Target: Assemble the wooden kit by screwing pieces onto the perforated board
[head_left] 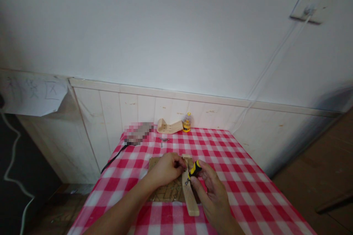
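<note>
My right hand (213, 192) holds a short yellow-and-black screwdriver (195, 169), thumb and fingers closed round its handle. The screwdriver slants down to the left, and its metal tip is over a pale wooden piece (191, 202). That piece lies lengthwise on a brown patterned board (165, 194). At the far part of the wood my left hand (167, 169) has its thumb and fingertips pinched together. A small dark spot shows at those fingertips, too small to name.
Several screws (164, 140) lie on the red-and-white checked tablecloth (220, 147). Behind them are another angled wooden piece (169, 128) and a yellow-labelled bottle (187, 123). A blurred-out item (139, 134) with a black strap lies at the back left. The wall (165, 106) borders the table.
</note>
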Available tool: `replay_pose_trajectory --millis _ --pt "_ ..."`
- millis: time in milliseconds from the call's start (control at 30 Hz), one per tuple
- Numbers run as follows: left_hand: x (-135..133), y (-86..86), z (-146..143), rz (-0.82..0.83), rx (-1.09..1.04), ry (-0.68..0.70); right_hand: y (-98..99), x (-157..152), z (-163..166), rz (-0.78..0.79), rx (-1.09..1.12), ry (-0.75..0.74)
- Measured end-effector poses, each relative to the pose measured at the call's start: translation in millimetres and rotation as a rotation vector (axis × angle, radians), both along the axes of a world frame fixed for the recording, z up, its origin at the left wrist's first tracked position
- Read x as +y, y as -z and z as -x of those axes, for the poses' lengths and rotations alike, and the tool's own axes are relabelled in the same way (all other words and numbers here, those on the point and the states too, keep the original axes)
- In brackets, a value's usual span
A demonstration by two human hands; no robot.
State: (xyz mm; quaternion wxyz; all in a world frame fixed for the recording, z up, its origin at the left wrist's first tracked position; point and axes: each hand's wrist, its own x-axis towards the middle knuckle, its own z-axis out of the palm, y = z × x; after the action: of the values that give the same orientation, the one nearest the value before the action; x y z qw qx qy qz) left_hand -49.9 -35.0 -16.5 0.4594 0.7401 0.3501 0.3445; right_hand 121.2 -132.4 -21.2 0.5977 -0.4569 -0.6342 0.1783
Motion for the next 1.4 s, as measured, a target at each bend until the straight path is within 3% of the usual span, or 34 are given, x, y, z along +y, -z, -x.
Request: replay_pose_trajectory --millis 233,533,700,1033,1400 --pt "0.6 2.0 0.4 -0.003 -0.011 0.008 5.2 0.9 -1.3 -0.043 -0.05 -0.021" --pt "1.1 3.4 -0.8 -0.003 -0.027 0.011 -7.3 -2.6 5.9 0.11 0.108 -0.164" --pt "3.5 7.2 -1.2 -0.001 -0.01 -0.004 -12.9 -1.5 6.6 0.09 0.158 -0.164" --pt "-1.3 -3.6 -0.2 -0.011 0.019 -0.005 -0.9 1.1 1.0 0.082 0.098 -0.129" --pt "-0.5 -0.3 -0.9 -0.015 0.019 -0.009 4.0 3.3 -2.6 0.09 0.076 -0.099"
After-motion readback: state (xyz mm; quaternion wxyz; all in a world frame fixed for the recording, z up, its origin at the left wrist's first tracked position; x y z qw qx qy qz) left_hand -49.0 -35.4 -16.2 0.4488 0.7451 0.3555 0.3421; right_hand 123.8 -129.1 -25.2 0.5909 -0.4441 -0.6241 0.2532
